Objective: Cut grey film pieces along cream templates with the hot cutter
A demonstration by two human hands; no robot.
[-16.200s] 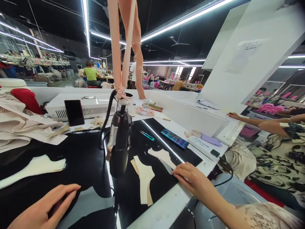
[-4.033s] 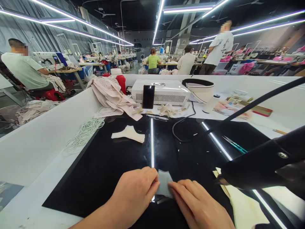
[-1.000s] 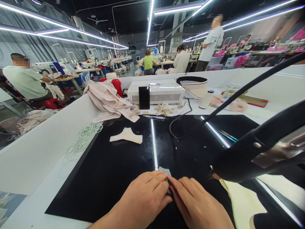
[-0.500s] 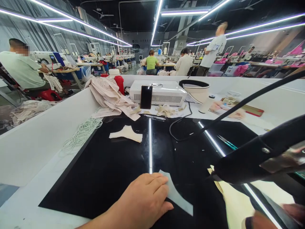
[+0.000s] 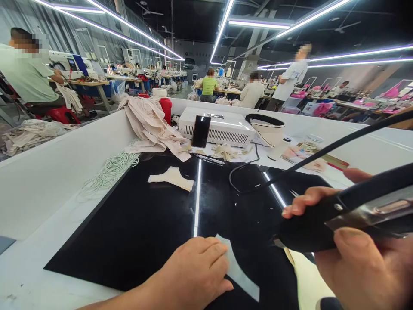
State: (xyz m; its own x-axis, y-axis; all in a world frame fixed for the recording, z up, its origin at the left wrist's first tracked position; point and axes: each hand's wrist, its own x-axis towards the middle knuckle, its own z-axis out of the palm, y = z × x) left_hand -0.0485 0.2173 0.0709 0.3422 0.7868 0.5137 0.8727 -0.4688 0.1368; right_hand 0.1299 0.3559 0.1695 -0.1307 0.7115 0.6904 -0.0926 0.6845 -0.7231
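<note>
Head view, left hand (image 5: 193,267): back up, fingers over grey piece (image 5: 241,275) on black sheet (image 5: 129,228); grip hidden.
Right hand (image 5: 361,271): apart from left, wrapped round black corded tool (image 5: 306,230).
Cream piece (image 5: 171,177): ahead of left hand.
Cream stack (image 5: 308,280): between hands, partly behind right.
Phone (image 5: 200,131): upright, beyond both hands.

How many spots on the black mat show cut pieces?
3: grey piece under the left hand, far cream patch to the left, near cream patch by the tool in the right hand. Hand and tool may hide others.
</note>
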